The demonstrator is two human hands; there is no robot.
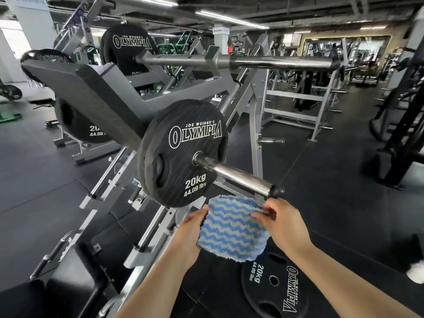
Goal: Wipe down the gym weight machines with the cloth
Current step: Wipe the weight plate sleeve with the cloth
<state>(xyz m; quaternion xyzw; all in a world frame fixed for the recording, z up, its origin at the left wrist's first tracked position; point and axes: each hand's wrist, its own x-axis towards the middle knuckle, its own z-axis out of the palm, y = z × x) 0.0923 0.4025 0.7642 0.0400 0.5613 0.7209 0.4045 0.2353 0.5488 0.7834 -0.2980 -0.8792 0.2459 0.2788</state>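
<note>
A fluffy cloth [231,228] with blue and white zigzag stripes is held flat between both hands, below the machine's loading peg. My left hand [191,230] grips its left edge from underneath. My right hand [281,220] pinches its upper right corner. Just above the cloth, a chrome sleeve [238,175] sticks out toward me from a black 20kg Olympia plate [185,154] loaded on the grey plate-loaded weight machine [119,95]. Neither the cloth nor either hand touches the sleeve or the plate.
Another 20kg plate [273,288] lies flat on the dark rubber floor under my right forearm. A long chrome bar [275,61] crosses overhead. More plates [128,47] hang on the machine's far side. Grey racks [298,97] stand at right, a black seat pad [68,283] at lower left.
</note>
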